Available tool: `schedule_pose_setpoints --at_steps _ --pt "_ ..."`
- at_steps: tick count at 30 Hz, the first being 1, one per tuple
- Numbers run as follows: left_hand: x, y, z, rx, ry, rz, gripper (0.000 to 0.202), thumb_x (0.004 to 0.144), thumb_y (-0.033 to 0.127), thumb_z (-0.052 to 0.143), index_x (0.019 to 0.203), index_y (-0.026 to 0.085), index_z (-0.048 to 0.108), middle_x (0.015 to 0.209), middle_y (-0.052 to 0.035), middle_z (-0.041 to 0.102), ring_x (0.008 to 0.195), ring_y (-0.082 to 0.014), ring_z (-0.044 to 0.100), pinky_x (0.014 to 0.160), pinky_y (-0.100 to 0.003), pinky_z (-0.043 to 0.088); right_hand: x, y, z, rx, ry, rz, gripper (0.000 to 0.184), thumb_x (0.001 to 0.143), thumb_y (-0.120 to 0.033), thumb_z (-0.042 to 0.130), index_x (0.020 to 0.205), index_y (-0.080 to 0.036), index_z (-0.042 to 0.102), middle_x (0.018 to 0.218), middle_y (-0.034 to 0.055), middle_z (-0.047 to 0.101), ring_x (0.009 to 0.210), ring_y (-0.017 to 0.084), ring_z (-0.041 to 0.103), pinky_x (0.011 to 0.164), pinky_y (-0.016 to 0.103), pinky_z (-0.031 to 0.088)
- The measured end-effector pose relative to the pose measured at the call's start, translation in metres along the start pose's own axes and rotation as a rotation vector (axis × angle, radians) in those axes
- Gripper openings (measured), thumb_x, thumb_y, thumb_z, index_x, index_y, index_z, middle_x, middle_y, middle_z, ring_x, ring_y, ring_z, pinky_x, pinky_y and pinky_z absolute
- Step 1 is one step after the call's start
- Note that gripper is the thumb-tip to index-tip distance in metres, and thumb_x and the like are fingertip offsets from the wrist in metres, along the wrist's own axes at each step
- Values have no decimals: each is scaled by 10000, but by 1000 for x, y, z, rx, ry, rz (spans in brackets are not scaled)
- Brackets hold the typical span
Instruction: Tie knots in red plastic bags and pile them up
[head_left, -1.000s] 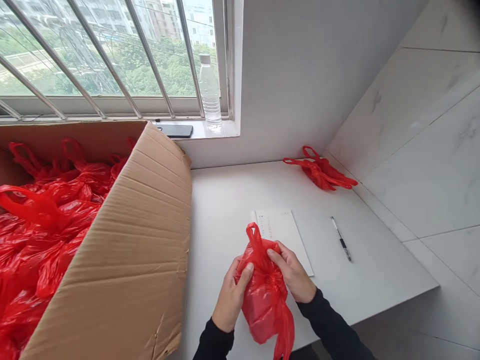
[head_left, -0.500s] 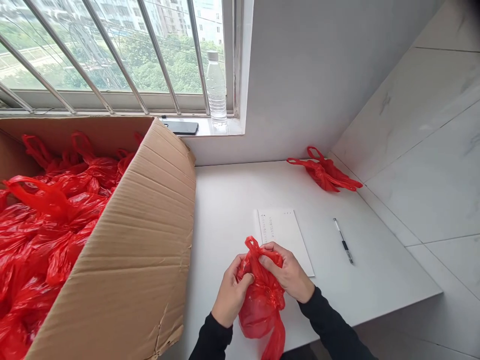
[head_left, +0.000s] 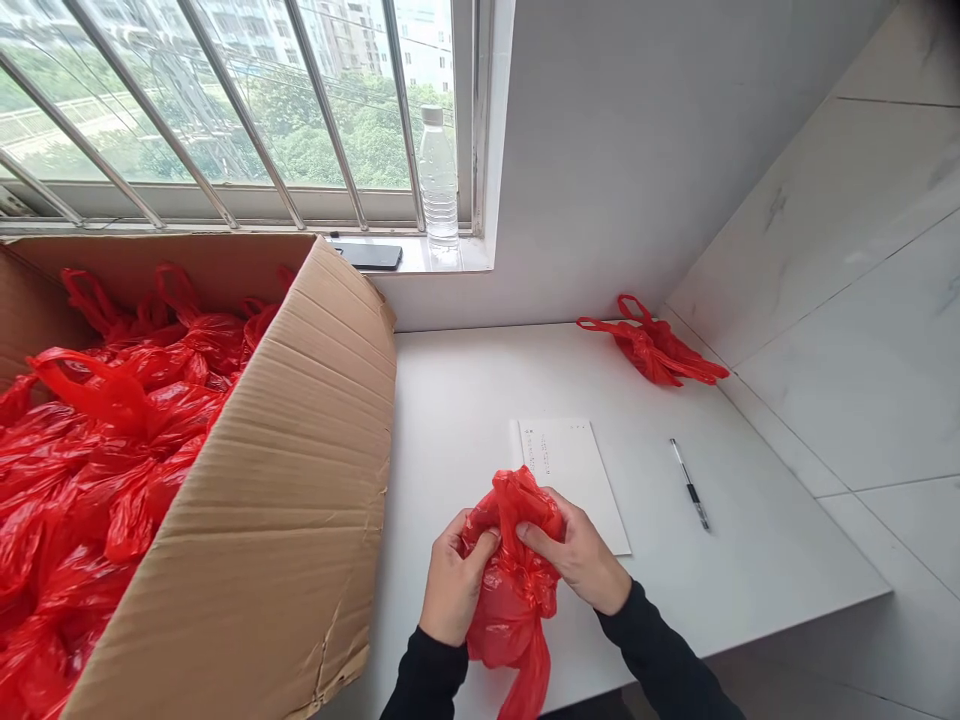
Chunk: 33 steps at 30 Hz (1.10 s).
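Observation:
A knotted red plastic bag (head_left: 504, 625) hangs between my two hands over the front edge of the white table. My left hand (head_left: 452, 580) pinches its upper left side, thumb on top. On the upper right side my right hand (head_left: 585, 555) grips the gathered plastic, its thumb pressed near the middle. The top of the bag is bunched up and spread between the thumbs, and a loose tail dangles below. What the bag holds cannot be made out through the film. Just behind the hands lies a notepad (head_left: 581, 470) with handwriting.
A large cardboard box (head_left: 300, 470) full of red plastic bags (head_left: 112, 480) stands at left. A pen (head_left: 690, 487) lies on the table (head_left: 465, 390) at right, and another red bag (head_left: 656, 350) sits by the wall. The windowsill bears a phone (head_left: 369, 257) and a water bottle (head_left: 439, 190).
The bag's top has been pulled wider between my hands, and the small loop that stuck up has flattened into a broader fold. Both hands keep their hold; the left has shifted slightly.

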<state>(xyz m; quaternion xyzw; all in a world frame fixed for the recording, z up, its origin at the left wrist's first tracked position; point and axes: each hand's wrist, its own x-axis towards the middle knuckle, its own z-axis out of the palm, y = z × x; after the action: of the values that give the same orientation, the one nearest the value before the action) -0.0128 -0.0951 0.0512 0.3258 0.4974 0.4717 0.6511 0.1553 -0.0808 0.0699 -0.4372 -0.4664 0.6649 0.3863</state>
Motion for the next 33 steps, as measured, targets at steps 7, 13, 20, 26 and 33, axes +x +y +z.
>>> schedule_pose_setpoints --at_steps 7,13,20,26,33 --pt "-2 1 3 5 -52 -27 273 773 370 736 959 174 700 924 -59 726 790 -219 641 754 -323 498 1 0 3 56 20 -4 291 877 -463 649 1039 -224 619 935 32 664 816 193 618 777 344 527" --pt "-8 2 2 -12 -163 -65 305 853 433 651 1046 197 652 1060 -81 708 918 -248 662 860 -358 497 3 2 -2 143 190 -42 238 884 -451 646 894 -213 646 810 16 638 726 179 584 686 315 493" --pt "-6 -4 -2 -46 -125 -66 290 839 401 677 1016 172 665 993 -88 719 881 -246 661 788 -337 506 -1 -2 -4 240 127 18 240 895 -435 637 1031 -238 652 978 53 675 910 239 631 869 406 513" --pt "-4 -5 -3 -141 -49 -47 264 826 363 708 1013 181 666 982 -74 728 884 -244 677 819 -347 508 -2 1 -1 212 -51 15 367 857 -401 697 1188 -267 613 1144 65 673 1022 272 633 947 459 498" --pt "-9 -3 0 -142 -155 -71 357 856 354 680 1175 203 621 1151 -104 692 1031 -255 650 925 -377 490 2 13 -7 216 112 6 303 851 -388 700 1119 -263 636 1056 59 694 953 275 650 878 449 518"
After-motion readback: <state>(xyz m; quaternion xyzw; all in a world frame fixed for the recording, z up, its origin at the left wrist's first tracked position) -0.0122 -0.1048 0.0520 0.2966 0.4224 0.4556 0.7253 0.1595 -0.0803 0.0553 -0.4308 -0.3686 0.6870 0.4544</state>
